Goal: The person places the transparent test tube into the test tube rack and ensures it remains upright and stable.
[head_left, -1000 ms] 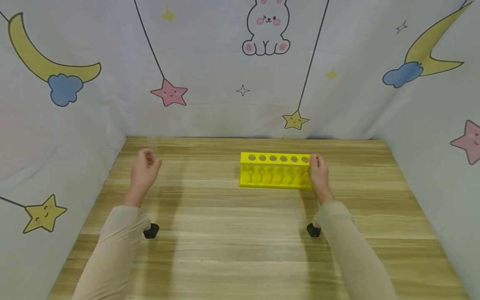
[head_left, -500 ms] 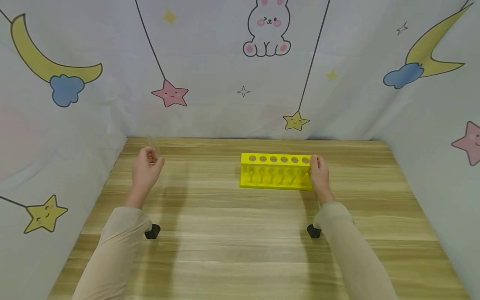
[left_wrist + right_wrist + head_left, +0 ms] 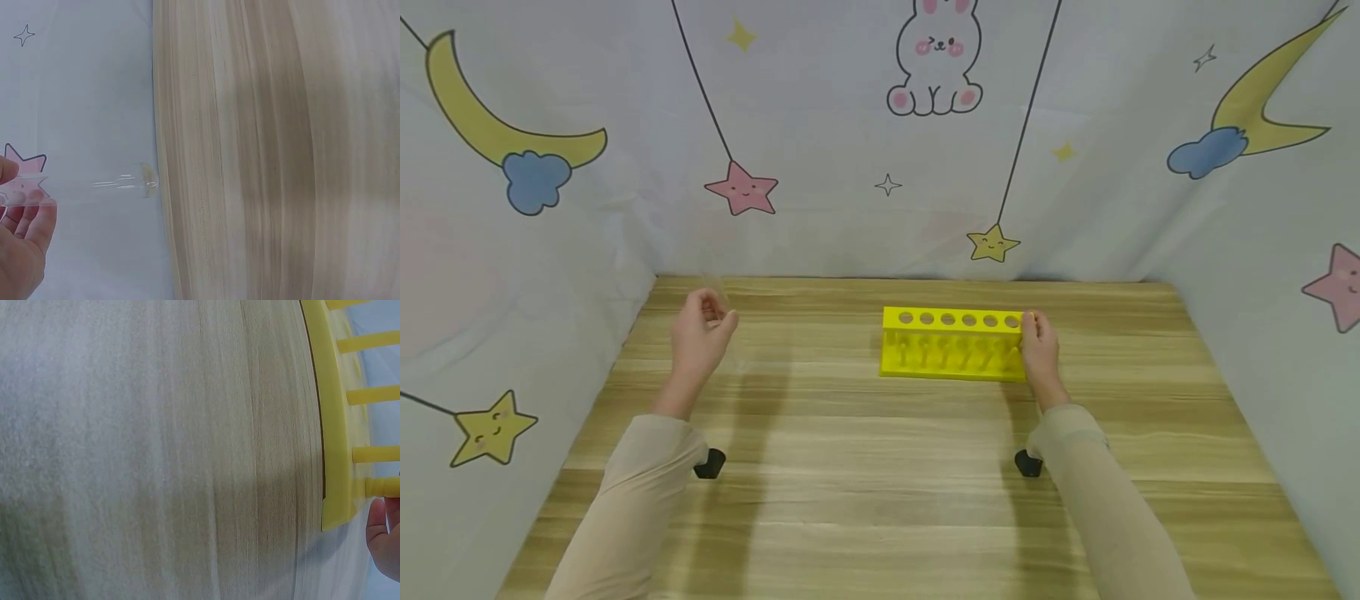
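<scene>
We list two items. Item one: clear tube (image 3: 106, 185), slender, glassy, bright streaks of reflection along wall; held by fingers of left hand (image 3: 702, 335), raised over rear left part of bench (image 3: 880, 475); in head view we make it out only faintly. Item two: bright yellow rack (image 3: 953, 331), long, two-tiered, six round holes in single row along top plate, pegs rising from base; standing upright on bench, right end gripped by right hand (image 3: 1039, 343), well apart from tube.
</scene>
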Motion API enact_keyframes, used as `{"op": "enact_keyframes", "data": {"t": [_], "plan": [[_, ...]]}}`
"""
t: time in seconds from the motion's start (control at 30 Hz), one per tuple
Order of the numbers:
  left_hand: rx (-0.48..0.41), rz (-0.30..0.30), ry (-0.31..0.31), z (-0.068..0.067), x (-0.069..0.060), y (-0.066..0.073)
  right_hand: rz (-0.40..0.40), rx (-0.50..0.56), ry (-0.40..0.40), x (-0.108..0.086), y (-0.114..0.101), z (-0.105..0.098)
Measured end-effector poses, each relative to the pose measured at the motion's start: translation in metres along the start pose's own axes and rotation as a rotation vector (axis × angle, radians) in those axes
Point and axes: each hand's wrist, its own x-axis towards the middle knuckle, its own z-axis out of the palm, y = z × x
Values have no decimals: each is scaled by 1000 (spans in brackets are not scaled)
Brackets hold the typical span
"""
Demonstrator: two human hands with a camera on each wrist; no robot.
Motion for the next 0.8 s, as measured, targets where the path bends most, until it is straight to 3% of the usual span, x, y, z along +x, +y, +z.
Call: {"op": "enact_keyframes", "data": {"t": [0.23, 0.8], "plan": [[-58, 16, 7, 3, -2, 9, -25, 2, 10, -2, -2, 1], [-125, 135, 40, 13, -8, 32, -47, -7, 22, -3, -3, 1]]}}
